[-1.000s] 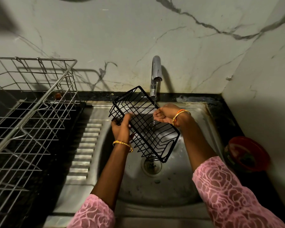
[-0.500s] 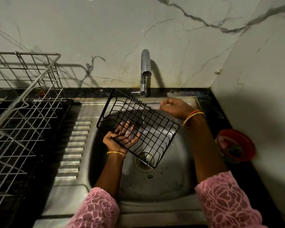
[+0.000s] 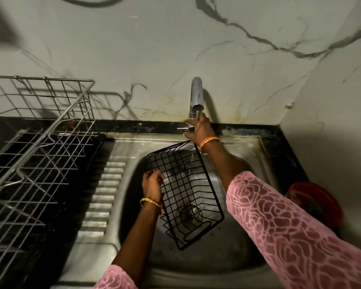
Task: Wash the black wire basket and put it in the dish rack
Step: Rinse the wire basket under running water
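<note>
The black wire basket point(image 3: 186, 190) hangs tilted over the steel sink point(image 3: 131, 207), its long side running from the tap down towards the drain. My left hand point(image 3: 152, 184) grips its left rim. My right hand point(image 3: 198, 128) is off the basket and wraps around the tap handle at the base of the tap point(image 3: 196, 97). A thin stream of water falls from the spout onto the basket's upper end. The silver wire dish rack point(image 3: 38, 155) stands on the black counter to the left of the sink.
A red bowl point(image 3: 317, 203) sits on the counter right of the sink, partly behind my right sleeve. The ribbed drainboard point(image 3: 102, 197) lies between the sink and the rack. Marble walls close the back and the right side.
My right hand left the basket and reached up to the tap handle. My left hand turned the basket so that it hangs lengthwise over the drain. The water stream has thinned.
</note>
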Tool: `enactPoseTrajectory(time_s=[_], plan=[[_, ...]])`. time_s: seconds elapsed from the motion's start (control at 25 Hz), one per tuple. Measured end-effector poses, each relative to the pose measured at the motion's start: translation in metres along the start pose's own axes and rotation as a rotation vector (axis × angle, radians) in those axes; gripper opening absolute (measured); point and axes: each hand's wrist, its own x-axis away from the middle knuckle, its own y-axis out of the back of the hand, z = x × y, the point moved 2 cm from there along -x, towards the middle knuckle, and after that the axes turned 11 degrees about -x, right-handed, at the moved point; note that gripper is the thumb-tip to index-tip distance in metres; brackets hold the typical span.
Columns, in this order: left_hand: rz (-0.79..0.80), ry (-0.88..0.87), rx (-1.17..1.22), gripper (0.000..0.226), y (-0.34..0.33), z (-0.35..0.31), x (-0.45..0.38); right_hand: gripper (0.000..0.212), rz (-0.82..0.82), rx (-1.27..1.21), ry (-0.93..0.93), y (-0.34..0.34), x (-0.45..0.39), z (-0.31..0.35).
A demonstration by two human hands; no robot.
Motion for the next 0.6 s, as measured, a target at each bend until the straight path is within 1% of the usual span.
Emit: enactPoseTrajectory(time_s=[0.08,0.16,0.2,0.28,0.32,0.44,0.52,0.56,0.6], plan=[[-0.021,0.032,0.006,0.058,0.004,0.006,-0.002,0.052,0.125,0.287,0.072,-0.011,-0.012,-0.001],[-0.022,0.047,0.019,0.05,0.008,0.01,-0.005,0.049,0.203,0.43,0.084,-0.016,-0.022,-0.002],[-0.023,0.048,0.029,0.048,0.01,0.012,-0.006,0.046,0.211,0.454,0.075,-0.017,-0.026,-0.002],[-0.035,0.052,0.044,0.06,0.012,0.013,-0.008,0.039,0.18,0.361,0.031,-0.018,-0.031,-0.002],[-0.039,0.054,0.049,0.059,0.013,0.013,-0.009,0.037,0.146,0.284,0.015,-0.018,-0.031,-0.003],[-0.028,0.083,0.061,0.031,0.012,0.009,-0.01,0.027,0.02,0.002,0.003,-0.019,-0.028,-0.009],[-0.028,0.097,0.082,0.025,0.012,0.011,-0.014,0.022,-0.108,-0.257,-0.044,-0.016,-0.023,-0.013],[-0.024,0.098,0.093,0.023,0.011,0.012,-0.014,0.02,-0.161,-0.346,-0.06,-0.014,-0.02,-0.016],[-0.017,0.097,0.1,0.022,0.011,0.013,-0.014,0.019,-0.219,-0.373,-0.061,-0.012,-0.017,-0.018]])
